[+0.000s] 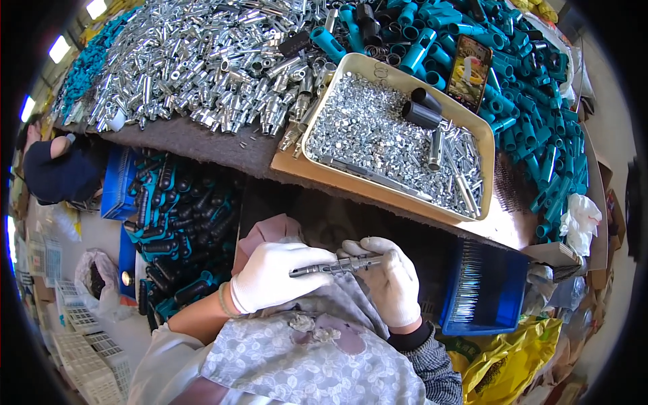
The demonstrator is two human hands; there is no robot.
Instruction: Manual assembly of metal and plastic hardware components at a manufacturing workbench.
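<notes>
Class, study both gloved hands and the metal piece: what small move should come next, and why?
Probably close the right hand more firmly on the metal piece: the left hand appears to grasp its left part, while the right hand looks only loosely cupped at the other end.

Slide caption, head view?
Gloved left hand grips a slim metal assembly, right hand at its other end, near a tray of small metal parts.

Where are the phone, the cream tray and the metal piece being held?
Phone (470, 73): head view, middle of its lit screen.
Cream tray (391, 192): head view, on its near rim.
Metal piece (334, 266): head view, about midway along its length.
</notes>
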